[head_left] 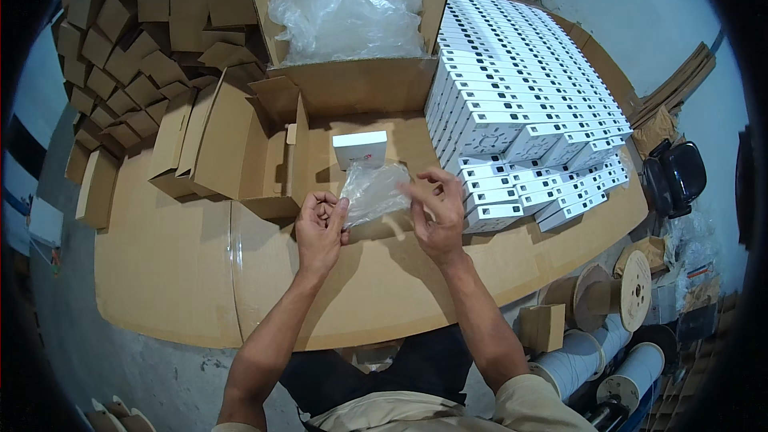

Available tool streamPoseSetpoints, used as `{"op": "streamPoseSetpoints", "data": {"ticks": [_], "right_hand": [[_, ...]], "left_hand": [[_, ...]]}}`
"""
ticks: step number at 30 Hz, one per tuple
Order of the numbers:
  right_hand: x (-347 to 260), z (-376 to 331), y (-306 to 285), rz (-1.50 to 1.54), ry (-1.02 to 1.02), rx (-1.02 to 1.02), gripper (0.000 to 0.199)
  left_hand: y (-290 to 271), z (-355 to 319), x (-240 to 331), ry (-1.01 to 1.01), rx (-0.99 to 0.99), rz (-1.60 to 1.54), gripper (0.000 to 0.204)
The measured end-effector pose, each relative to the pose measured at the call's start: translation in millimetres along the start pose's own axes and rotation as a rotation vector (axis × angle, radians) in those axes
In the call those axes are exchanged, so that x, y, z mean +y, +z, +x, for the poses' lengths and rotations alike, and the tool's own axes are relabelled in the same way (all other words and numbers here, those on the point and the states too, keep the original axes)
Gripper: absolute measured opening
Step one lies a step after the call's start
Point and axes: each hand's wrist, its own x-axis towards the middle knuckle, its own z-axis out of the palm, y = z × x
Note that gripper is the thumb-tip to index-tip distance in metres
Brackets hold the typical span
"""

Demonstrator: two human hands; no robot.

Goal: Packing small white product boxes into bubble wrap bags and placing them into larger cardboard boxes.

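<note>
Both hands, left (320, 228) and right (436, 208), pinch a flimsy, slippery clear bag (374, 190) by its edges, just below the white box (360, 148).

A packing workshop or small warehouse. Beyond the hands holding a clear plastic bag (374, 190), folded cardboard cartons (144, 40) are heaped to the left, rows of small white boxes (520, 88) stacked to the right, and an open carton of plastic bags (348, 12) straight ahead.

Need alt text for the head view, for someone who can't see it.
Both hands, left hand and right hand, hold a clear plastic bag above a cardboard-covered table. A small white box lies just beyond, with stacked white boxes at right.
</note>
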Motion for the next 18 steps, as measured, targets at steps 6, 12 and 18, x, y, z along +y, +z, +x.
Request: {"op": "streamPoseSetpoints", "data": {"ticks": [6,12,18], "right_hand": [[19.9,-24.5,20.1,0.699,0.842,0.007,0.039],[0.6,-13.7,25.9,1.169,1.099,-0.015,0.032],[13.3,-18.4,19.9,1.017,0.95,-0.069,0.021]], "left_hand": [[13.7,-8.1,5.8,0.15,0.027,-0.003,0.017],[4.4,-10.3,-10.1,0.393,0.009,0.024,0.021],[-0.5,3.8,3.6,0.225,-0.233,-0.004,0.039]]}}
